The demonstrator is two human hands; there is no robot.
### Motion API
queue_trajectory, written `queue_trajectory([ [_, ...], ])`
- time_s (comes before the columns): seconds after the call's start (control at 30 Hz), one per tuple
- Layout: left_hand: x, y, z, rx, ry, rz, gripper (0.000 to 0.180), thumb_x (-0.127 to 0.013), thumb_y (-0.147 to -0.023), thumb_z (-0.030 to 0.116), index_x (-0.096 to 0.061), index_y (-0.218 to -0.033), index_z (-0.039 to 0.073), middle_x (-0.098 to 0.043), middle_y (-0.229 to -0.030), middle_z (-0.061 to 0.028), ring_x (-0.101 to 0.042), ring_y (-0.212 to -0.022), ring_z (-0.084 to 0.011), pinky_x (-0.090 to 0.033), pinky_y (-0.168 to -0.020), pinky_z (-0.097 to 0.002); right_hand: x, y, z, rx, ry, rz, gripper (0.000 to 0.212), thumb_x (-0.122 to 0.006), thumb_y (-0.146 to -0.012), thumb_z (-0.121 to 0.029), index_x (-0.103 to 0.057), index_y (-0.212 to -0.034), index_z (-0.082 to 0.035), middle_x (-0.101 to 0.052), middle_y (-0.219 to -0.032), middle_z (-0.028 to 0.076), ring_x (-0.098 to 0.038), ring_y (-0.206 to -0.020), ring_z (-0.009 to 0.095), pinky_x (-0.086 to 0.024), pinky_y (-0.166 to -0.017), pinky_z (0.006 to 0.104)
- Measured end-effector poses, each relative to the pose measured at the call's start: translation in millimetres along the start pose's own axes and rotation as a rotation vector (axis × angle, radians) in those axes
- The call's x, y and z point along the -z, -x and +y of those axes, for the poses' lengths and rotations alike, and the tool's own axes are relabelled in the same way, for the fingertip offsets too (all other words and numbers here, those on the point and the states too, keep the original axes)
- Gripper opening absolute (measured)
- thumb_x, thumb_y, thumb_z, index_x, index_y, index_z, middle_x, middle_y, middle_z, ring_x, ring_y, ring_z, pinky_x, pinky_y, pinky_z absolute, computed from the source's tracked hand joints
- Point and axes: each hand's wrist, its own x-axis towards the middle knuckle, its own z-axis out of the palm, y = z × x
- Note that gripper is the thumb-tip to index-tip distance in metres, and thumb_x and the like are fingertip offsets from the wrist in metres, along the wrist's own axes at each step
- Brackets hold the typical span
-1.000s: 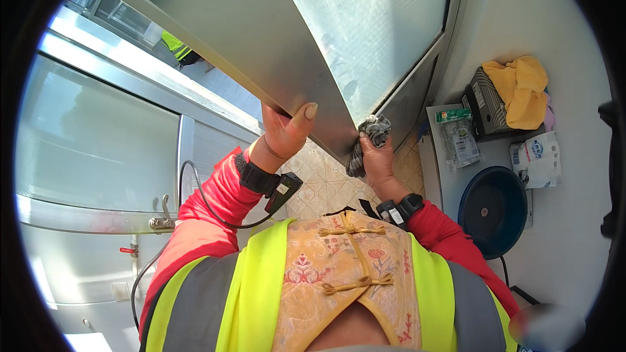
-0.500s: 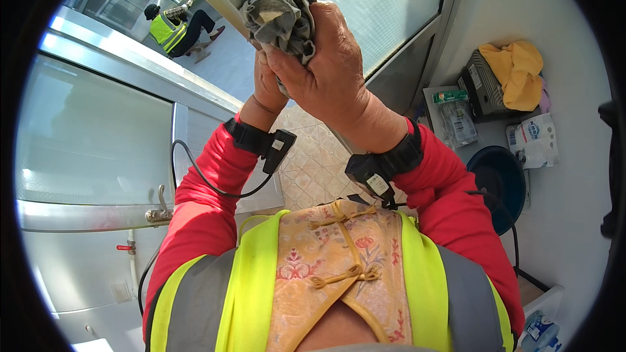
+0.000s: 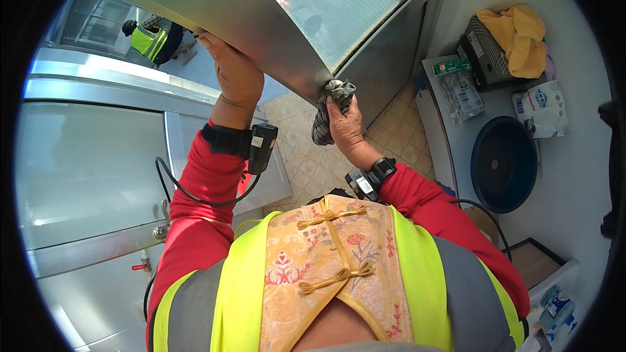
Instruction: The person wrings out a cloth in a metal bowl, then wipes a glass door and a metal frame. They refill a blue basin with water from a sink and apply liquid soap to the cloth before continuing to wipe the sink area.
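Note:
A metal-framed door (image 3: pixel 208 0) with a patterned glass pane (image 3: pixel 352 6) stands in front of me, swung partway. My right hand (image 3: pixel 347 124) is closed round a crumpled grey cloth (image 3: pixel 332 107). The bunched cloth touches the door's frame edge below the glass, and part of it hangs beneath my fingers. Higher up and to the left, my left hand (image 3: pixel 238 78) grips the door's free edge. Some of its fingers are hidden behind the frame.
Left stands another glazed door (image 3: pixel 91 169) with a metal handle. A person (image 3: pixel 150 42) in a yellow vest is beyond the opening. To the right are a blue basin (image 3: pixel 502 163), a shoebox (image 3: pixel 489 58) under a yellow cloth (image 3: pixel 518 39), and a paper pack (image 3: pixel 544 107). Tiled floor (image 3: pixel 300 156) lies below.
My hands have separated. The right one moved down and right with the cloth to the frame's edge; the left took hold of the door edge. The door shifted in view.

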Motion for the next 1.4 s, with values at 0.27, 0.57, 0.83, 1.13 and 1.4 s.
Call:
queue_trajectory([
  [0.27,9.1,-12.0,-25.7,-0.077,-0.200,0.022,0.056,-0.031,-0.101,0.050,-0.045,-0.123,0.001,-0.054,-0.123,-0.0119,-0.054,-0.109,-0.0211,-0.043,-0.095,-0.0340,0.7,-83.2,-24.9,0.144,0.444,0.165,0.032,-0.074,-0.074,-0.020,-0.055,-0.093,-0.003,-0.066,-0.083,0.008,-0.063,-0.076,0.017,-0.052,-0.071,0.0320],
  [0.57,13.7,-1.7,-13.7,0.229,0.102,-0.074,0.069,-0.019,-0.098,0.062,-0.044,-0.130,0.006,-0.053,-0.125,-0.0064,-0.050,-0.114,-0.0199,-0.040,-0.100,-0.0334,-15.1,-87.5,-17.0,0.151,0.351,0.328,0.030,-0.073,-0.075,-0.015,-0.052,-0.095,-0.005,-0.064,-0.089,0.010,-0.062,-0.080,0.019,-0.051,-0.074,0.0338],
  [0.83,-2.1,5.3,-7.5,0.126,0.183,-0.080,0.040,-0.040,-0.101,0.035,-0.051,-0.118,0.000,-0.060,-0.111,-0.0154,-0.057,-0.100,-0.0246,-0.046,-0.093,-0.0408,12.0,-99.2,-30.4,0.259,0.560,0.313,0.038,-0.073,-0.075,-0.019,-0.051,-0.103,-0.004,-0.062,-0.088,0.013,-0.063,-0.081,0.028,-0.051,-0.075,0.0380],
  [1.13,2.2,-9.7,11.7,0.221,0.240,-0.229,0.068,-0.029,-0.095,0.058,-0.049,-0.123,-0.001,-0.059,-0.109,-0.0206,-0.057,-0.101,-0.0318,-0.046,-0.089,-0.0428,80.9,-293.9,-76.3,0.330,0.588,0.509,0.039,-0.071,-0.074,-0.021,-0.052,-0.098,0.002,-0.064,-0.091,0.021,-0.063,-0.086,0.039,-0.051,-0.076,0.0437],
  [1.4,-11.4,-10.4,24.7,0.268,0.236,-0.191,0.072,-0.028,-0.091,0.064,-0.053,-0.119,0.003,-0.060,-0.102,-0.0203,-0.056,-0.094,-0.0296,-0.045,-0.081,-0.0397,130.1,-392.2,-94.0,0.395,0.722,0.535,0.047,-0.068,-0.074,-0.034,-0.053,-0.101,0.001,-0.065,-0.093,0.025,-0.061,-0.088,0.047,-0.050,-0.076,0.0514],
])
